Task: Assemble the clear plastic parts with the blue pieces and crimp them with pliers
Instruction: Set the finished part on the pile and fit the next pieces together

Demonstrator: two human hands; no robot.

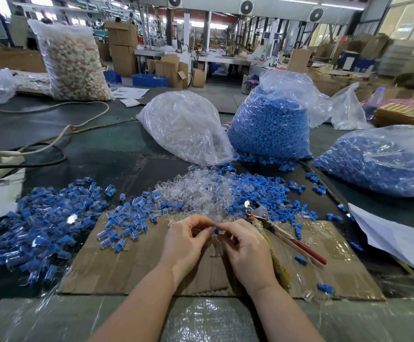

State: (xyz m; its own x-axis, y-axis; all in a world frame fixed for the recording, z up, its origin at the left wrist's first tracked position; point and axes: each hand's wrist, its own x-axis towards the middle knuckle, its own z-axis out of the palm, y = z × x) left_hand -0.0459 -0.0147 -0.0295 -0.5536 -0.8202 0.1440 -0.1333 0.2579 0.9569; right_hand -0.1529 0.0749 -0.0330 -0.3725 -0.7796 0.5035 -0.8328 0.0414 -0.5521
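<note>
Beside the right hand (246, 245) lie pliers (281, 230), handles toward the near right; both it and the left hand (185, 243) pinch a blue piece (216, 231) over cardboard (132, 262).

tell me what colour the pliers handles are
Red, on the pliers lying right of the hands; seen in the head view.

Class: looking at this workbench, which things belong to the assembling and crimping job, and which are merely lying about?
Belong to the job:
blue piece pinched between left hand and right hand
clear parts pile
pliers
finished pile

Lying about:
white cable
bag of pale bits
paper sheets
</note>
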